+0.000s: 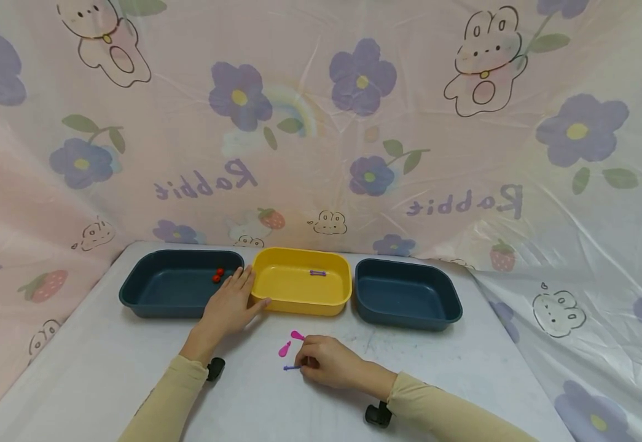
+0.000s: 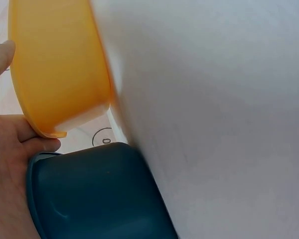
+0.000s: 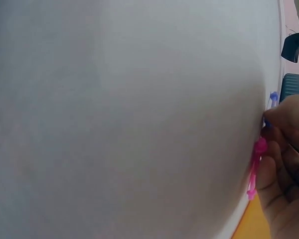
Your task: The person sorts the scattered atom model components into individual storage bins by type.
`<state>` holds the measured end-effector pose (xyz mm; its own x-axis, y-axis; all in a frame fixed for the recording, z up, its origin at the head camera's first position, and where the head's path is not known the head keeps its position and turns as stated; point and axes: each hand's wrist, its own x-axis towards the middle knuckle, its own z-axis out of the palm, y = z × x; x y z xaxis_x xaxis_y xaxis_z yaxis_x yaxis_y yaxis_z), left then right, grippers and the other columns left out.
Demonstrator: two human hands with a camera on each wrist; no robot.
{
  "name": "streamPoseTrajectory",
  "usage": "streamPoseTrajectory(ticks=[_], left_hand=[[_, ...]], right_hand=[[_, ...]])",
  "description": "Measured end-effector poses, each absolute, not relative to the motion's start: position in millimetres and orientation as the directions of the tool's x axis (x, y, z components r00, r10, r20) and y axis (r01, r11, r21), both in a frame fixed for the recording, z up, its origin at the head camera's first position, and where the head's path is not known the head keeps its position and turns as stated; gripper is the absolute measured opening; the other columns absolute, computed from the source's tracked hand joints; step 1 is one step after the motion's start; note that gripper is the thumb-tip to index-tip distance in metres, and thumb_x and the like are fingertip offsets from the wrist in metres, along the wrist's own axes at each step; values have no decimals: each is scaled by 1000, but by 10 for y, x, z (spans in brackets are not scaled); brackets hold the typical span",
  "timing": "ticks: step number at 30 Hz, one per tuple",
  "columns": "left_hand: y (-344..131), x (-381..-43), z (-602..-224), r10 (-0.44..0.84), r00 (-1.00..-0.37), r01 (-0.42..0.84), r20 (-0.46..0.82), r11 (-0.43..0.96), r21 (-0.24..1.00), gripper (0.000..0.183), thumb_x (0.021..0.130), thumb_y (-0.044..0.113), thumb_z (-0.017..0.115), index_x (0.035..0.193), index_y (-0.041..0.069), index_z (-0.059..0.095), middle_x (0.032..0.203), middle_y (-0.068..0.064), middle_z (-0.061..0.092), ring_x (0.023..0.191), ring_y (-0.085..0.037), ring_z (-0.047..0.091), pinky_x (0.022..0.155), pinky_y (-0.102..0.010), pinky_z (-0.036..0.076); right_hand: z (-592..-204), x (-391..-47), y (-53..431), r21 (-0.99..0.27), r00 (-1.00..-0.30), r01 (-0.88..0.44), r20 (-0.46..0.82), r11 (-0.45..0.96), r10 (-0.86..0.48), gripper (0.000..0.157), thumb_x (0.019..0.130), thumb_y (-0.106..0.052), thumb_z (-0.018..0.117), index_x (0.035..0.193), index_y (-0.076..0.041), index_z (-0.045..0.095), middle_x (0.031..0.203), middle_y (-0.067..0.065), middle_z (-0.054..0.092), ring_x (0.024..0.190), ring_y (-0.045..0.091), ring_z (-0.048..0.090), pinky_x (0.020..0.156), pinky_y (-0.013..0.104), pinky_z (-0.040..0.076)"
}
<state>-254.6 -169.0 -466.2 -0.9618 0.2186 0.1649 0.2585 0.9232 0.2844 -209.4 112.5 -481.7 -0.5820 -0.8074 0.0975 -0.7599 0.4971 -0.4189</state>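
Observation:
My right hand (image 1: pixel 332 361) is low over the white table, with thumb and index finger pinching a small blue-purple stick with knobbed ends (image 1: pixel 290 368). In the right wrist view, one end of that stick (image 3: pixel 274 96) shows beyond the fingertips. Two small pink drop-shaped pieces lie by this hand: one pink piece (image 1: pixel 297 335) right at the fingers, another pink piece (image 1: pixel 284 350) to its left. My left hand (image 1: pixel 228 309) rests with extended fingers on the left rim of the yellow tray (image 1: pixel 301 306), partly over the neighbouring dark blue tray (image 1: pixel 160 307).
Two red beads (image 1: pixel 218 275) are in the left dark blue tray. Inside the yellow tray lies a purple stick (image 1: pixel 317 273). Another dark blue tray (image 1: pixel 409 316) stands to the right. A patterned curtain (image 1: pixel 309 147) hangs behind the table (image 1: pixel 321 411).

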Motion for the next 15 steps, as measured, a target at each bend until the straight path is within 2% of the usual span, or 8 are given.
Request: streamPoseTrajectory(ticks=[7,15], left_hand=[[-1688,-2537,-4657,221,-961,261,167,923,282,90,101,57,60,160,-6,31,169,-22,25,158,-40,19,127,-56,20],[-1684,-2528,-4652,222,-960,265,172,921,287,90,101,56,60,160,-6,31,168,-22,27,157,-41,20,127,-56,20]], right_hand=[[-4806,-2097,1132,-437,-586,-751,94,495,-805,12,92,-9,78,101,-16,78,90,-11,62,79,-1,52,72,9,47],[-4783,-2104,1149,-450,-570,-770,164,453,-805,10,92,-9,78,101,-13,78,92,-6,65,79,0,55,72,7,47]])
